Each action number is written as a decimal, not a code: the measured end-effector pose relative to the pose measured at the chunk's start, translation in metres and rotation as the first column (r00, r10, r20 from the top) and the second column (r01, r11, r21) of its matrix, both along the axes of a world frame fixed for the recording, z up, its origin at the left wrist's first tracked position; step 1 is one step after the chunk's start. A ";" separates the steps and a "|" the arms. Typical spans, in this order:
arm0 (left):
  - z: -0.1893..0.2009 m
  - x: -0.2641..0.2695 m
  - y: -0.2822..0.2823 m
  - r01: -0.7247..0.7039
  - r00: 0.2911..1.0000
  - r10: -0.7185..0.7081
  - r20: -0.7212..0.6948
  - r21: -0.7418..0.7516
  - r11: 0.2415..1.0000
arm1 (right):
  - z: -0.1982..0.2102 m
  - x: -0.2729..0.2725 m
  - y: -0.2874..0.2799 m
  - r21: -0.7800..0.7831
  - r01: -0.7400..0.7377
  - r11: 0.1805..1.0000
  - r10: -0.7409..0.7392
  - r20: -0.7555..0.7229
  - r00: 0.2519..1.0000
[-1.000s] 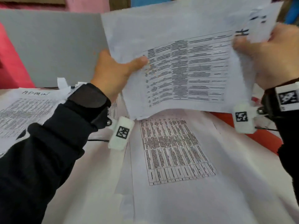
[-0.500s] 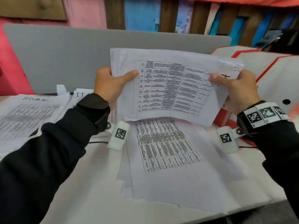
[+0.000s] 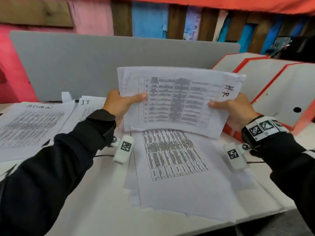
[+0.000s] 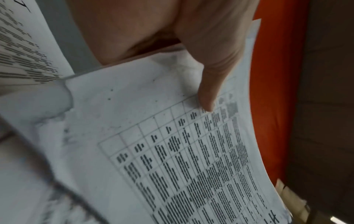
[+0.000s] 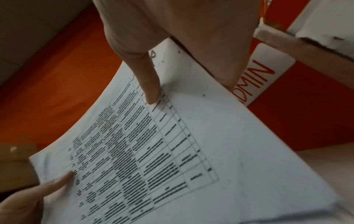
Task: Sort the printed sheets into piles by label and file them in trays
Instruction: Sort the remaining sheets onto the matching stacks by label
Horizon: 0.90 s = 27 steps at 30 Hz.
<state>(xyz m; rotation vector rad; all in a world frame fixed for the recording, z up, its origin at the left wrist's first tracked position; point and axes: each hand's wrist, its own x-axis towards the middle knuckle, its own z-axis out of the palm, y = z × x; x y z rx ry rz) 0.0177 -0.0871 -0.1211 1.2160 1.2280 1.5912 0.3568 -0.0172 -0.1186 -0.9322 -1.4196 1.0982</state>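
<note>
- You see a grey divider panel [image 3: 102, 65] standing upright behind the white desk [image 3: 102, 210].
- Behind it you see a wall of painted wooden planks [image 3: 150, 17].

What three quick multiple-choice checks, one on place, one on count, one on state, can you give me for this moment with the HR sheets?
1. Where does the ADMIN pile lie?
A. left of the IT pile
B. inside a file holder
C. under the right wrist

2. How many white file holders with orange edges show in the head view?
A. one
B. three
C. five

3. How is the HR stack held?
A. flat on the desk, untouched
B. by the left hand alone
C. lifted off the desk, gripped at both ends by the left hand and the right hand

Key: 1 A, the handwritten ADMIN sheet sits left of the IT one. 2 B, three stand side by side on the right. 3 C, a thumb presses the top sheet at each end.
</note>
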 end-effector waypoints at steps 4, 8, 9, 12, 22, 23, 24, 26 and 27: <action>-0.006 -0.012 0.011 -0.148 0.967 0.139 -0.211 -0.024 0.989 | -0.005 -0.006 -0.003 0.027 0.083 0.996 -0.085 0.102 0.991; 0.054 -0.020 0.012 -0.424 0.582 0.593 -0.556 0.415 0.805 | 0.053 -0.011 -0.020 0.304 0.118 0.945 -0.210 0.293 0.933; 0.076 -0.015 0.007 -0.334 0.470 0.608 -0.640 0.509 0.793 | 0.071 -0.015 -0.026 0.394 0.080 0.915 -0.235 0.363 0.902; 0.134 0.005 -0.007 -0.006 0.243 0.402 -0.883 0.413 0.911 | 0.117 -0.035 -0.041 0.653 -0.028 0.757 -0.370 0.464 0.804; 0.097 0.006 -0.014 -0.057 0.910 0.161 -0.383 0.269 0.962 | 0.097 -0.056 -0.034 0.227 -0.037 0.973 0.048 -0.044 0.998; 0.090 0.011 -0.014 -0.053 0.934 0.136 -0.330 0.248 0.967 | 0.091 -0.065 -0.039 0.221 -0.079 0.972 0.090 -0.042 0.995; 0.085 0.017 -0.016 -0.064 0.951 0.131 -0.278 0.240 0.969 | 0.089 -0.073 -0.039 0.248 -0.064 0.967 0.079 -0.050 0.996; 0.085 0.029 -0.018 -0.141 0.962 0.183 -0.201 0.208 0.968 | 0.098 -0.085 -0.036 0.317 0.055 0.947 -0.033 -0.077 0.997; 0.088 0.032 -0.017 -0.175 0.965 0.207 -0.163 0.193 0.966 | 0.106 -0.089 -0.035 0.331 0.098 0.938 -0.073 -0.086 0.994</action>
